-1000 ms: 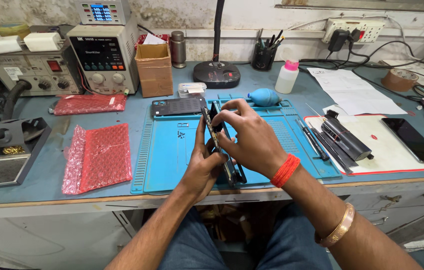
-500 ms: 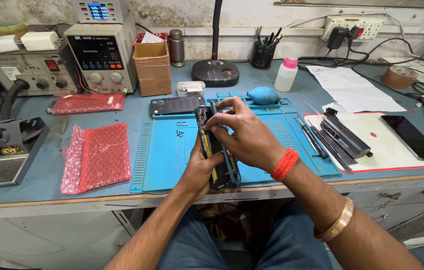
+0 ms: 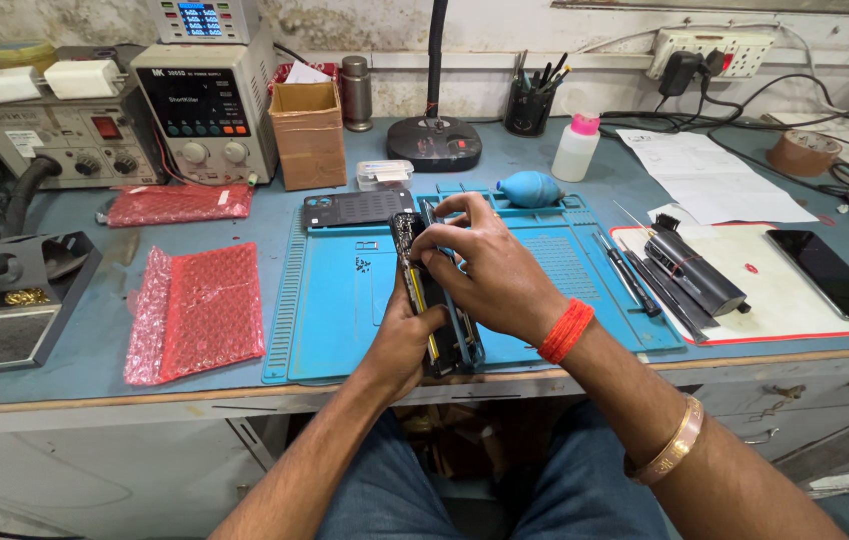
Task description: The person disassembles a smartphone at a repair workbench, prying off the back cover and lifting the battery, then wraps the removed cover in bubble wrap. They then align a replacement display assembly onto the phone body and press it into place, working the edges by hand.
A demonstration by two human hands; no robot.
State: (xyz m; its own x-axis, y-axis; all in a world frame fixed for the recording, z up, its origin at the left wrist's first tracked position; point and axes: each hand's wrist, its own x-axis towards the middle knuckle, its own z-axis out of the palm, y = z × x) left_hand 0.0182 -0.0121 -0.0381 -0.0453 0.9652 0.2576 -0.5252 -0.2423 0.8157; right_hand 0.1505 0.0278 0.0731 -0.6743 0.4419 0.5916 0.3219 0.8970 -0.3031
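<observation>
Opened dark phone (image 3: 431,300) held on edge above blue mat (image 3: 344,300).

The work mat (image 3: 344,300) looks matt blue rubber; the bubble-wrap bags (image 3: 199,310) are glossy red plastic; the box (image 3: 309,135) is rough brown cardboard; the phone (image 3: 829,272) shows smooth glossy black glass; the worktop (image 3: 94,375) is dull blue

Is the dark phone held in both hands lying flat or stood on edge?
On edge: the dark phone stands edgewise on the blue mat, left hand below, right hand above.
</observation>
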